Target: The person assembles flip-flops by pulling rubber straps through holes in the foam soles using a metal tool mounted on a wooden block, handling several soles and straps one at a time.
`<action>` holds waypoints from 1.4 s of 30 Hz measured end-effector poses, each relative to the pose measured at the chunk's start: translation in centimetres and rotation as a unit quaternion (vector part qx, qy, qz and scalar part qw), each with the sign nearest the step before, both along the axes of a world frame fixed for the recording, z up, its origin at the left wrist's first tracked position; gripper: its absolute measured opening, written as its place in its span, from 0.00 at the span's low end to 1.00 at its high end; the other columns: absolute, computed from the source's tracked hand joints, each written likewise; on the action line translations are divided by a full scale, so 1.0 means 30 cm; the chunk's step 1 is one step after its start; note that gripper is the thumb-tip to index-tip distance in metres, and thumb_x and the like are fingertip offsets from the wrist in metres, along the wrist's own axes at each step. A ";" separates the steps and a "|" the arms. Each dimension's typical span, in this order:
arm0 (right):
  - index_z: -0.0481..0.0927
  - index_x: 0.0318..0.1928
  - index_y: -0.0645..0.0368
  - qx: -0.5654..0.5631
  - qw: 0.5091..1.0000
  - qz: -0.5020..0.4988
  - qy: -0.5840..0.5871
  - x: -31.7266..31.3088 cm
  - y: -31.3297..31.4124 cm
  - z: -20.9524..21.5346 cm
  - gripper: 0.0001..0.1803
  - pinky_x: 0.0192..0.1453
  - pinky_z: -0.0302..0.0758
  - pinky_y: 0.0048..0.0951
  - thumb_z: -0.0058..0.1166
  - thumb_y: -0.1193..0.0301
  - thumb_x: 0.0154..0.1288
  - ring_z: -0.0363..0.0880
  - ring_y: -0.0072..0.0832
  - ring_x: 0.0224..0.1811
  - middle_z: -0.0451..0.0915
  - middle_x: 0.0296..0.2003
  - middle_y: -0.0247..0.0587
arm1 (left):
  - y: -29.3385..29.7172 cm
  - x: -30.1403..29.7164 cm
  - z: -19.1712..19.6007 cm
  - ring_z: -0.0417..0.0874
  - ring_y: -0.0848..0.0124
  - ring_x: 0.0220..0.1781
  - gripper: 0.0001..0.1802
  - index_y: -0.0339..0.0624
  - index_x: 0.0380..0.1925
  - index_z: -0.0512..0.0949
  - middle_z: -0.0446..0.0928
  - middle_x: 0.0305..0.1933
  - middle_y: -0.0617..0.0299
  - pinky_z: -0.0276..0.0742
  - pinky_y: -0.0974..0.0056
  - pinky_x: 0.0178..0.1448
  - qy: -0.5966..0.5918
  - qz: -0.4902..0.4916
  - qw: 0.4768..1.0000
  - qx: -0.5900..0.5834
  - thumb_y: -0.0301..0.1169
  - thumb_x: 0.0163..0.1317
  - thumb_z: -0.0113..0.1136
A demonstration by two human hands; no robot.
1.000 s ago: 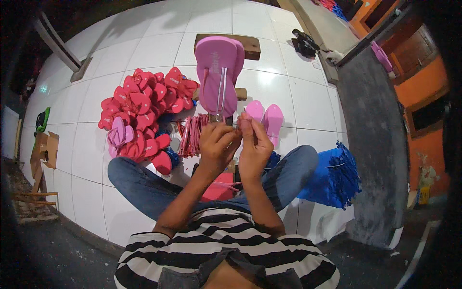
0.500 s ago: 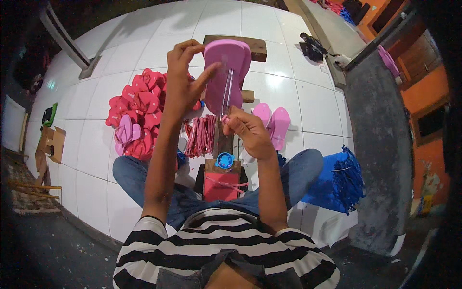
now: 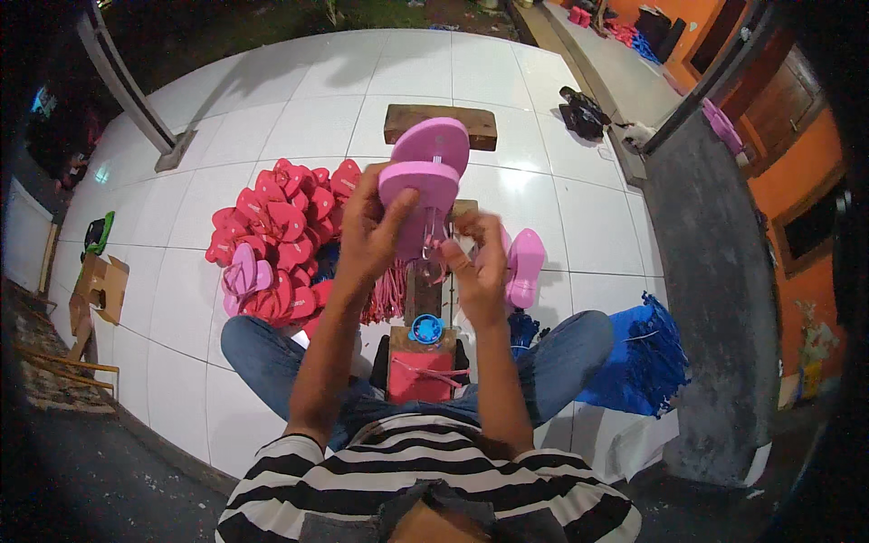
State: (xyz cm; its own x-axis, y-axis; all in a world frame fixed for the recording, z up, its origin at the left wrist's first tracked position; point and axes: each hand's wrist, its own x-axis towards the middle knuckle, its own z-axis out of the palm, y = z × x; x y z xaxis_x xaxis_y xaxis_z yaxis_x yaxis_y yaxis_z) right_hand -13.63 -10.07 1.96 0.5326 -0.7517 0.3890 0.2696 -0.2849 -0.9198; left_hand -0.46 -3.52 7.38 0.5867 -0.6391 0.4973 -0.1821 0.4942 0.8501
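A red pad with a blue round cap at its far end is seen between the knees on the white tiled floor. Above it, a pink sandal sole is held up, well off the floor. The left hand is closed around the sole's near left edge. The right hand is curled beside a clear strap under the sole; whether it is pinched cannot be told. Farther left, a pile of red soles is spread; a wooden block lies beyond.
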 end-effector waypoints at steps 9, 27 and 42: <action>0.74 0.52 0.65 0.070 0.996 -0.025 -0.042 0.071 0.054 0.081 0.21 0.57 0.65 0.25 0.40 0.59 0.74 0.71 0.25 0.49 0.75 0.45 0.43 | 0.045 -0.113 -0.007 0.75 0.79 0.37 0.11 0.36 0.42 0.72 0.76 0.36 0.64 0.72 0.73 0.41 0.017 0.074 0.997 0.022 0.26 0.61 0.60; 0.73 0.53 0.62 -0.144 0.986 0.037 0.074 -0.219 0.306 0.093 0.23 0.64 0.66 0.43 0.59 0.68 0.58 0.73 0.43 0.57 0.75 0.51 0.48 | 0.311 -0.163 -0.113 0.77 0.59 0.31 0.11 0.38 0.30 0.72 0.79 0.34 0.50 0.74 0.57 0.33 -0.269 -0.038 0.938 -0.217 0.29 0.48 0.62; 0.76 0.51 0.67 -0.091 0.972 0.092 0.194 -0.186 0.193 -0.008 0.18 0.47 0.75 0.32 0.56 0.71 0.62 0.80 0.38 0.43 0.79 0.42 0.52 | 0.350 -0.202 -0.119 0.76 0.78 0.38 0.15 0.36 0.46 0.69 0.75 0.37 0.62 0.72 0.73 0.41 0.076 0.138 0.958 0.239 0.25 0.61 0.60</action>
